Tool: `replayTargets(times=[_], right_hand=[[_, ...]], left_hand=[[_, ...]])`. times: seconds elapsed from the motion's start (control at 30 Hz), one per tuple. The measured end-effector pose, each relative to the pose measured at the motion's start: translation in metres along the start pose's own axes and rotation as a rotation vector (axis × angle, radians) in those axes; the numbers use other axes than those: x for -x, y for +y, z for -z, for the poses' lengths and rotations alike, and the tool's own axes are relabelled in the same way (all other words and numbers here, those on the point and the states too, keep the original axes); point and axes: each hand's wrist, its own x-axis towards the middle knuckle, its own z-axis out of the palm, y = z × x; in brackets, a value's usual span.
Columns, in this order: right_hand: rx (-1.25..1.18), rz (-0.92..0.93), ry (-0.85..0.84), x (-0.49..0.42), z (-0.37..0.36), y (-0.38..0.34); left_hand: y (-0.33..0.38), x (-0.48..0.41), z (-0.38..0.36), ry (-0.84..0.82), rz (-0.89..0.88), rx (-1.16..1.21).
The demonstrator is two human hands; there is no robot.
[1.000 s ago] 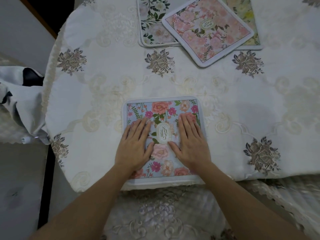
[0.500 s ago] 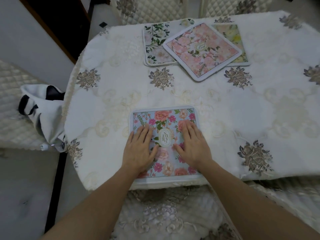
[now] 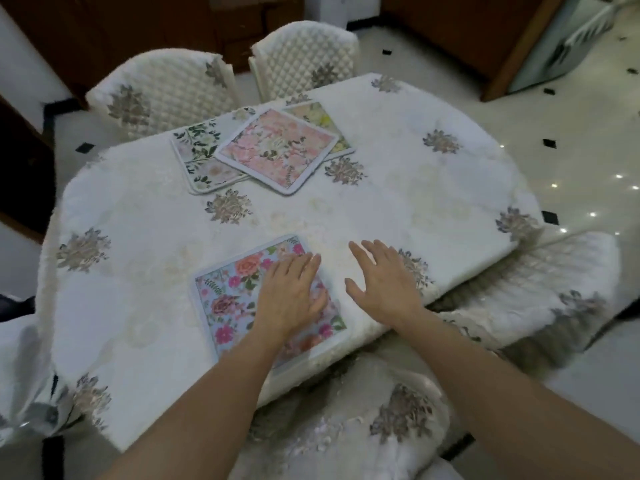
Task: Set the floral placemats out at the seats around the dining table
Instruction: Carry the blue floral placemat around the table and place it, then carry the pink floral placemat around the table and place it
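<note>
A blue floral placemat (image 3: 232, 292) lies flat at the near edge of the dining table (image 3: 415, 202), in front of the near seat. My left hand (image 3: 291, 296) rests on its right half with fingers straight. My right hand (image 3: 384, 282) is off the mat, fingers spread, over the bare tablecloth just to its right. At the far side lies a loose pile: a pink floral placemat (image 3: 277, 150) on top, a white-and-green one (image 3: 199, 157) under its left side, a yellow one (image 3: 322, 116) under its right.
Two quilted white chairs (image 3: 159, 95) (image 3: 304, 53) stand at the far side. A covered chair (image 3: 363, 420) is just below my arms, another covered seat (image 3: 554, 285) at the right. Dark wooden cabinets line the back wall. Glossy tiled floor (image 3: 571, 174) lies to the right.
My right hand has left the blue mat and moved right over the cloth. My left hand has slid to the mat's right half. The view has lifted and turned right.
</note>
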Motion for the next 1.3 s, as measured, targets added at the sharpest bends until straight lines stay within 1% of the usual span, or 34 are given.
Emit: replayTargets(times=[0.27,0.43,0.57,0.67,0.77,0.87,1.1,1.3], right_hand=[[0.041,-0.279,0.209,0.068,0.070,0.111],[0.079,-0.527,0.284,0.132,0.107,0.203],[0.102,-0.685,0.273,0.180,0.128,0.276],[0.120,-0.801,0.280,0.211,0.141,0.321],[0.124,-0.896,0.287,0.239,0.148,0.358],[0.118,-0.972,0.316,0.263,0.152,0.388],[0.170,-1.070,0.292,0.302,0.161,0.443],[0.213,-1.120,0.254,0.314,0.177,0.493]], left_hand=[[0.130,-0.076,0.014,0.048,-0.328,0.092],[0.235,-0.115,0.011,0.054,-0.492,0.131],[0.319,-0.149,0.006,0.029,-0.647,0.121],[0.384,-0.172,0.000,0.003,-0.730,0.129],[0.447,-0.185,-0.007,-0.005,-0.853,0.124],[0.503,-0.199,-0.015,0.008,-0.964,0.108],[0.596,-0.221,-0.031,0.004,-1.093,0.103],[0.651,-0.255,-0.040,-0.003,-1.126,0.063]])
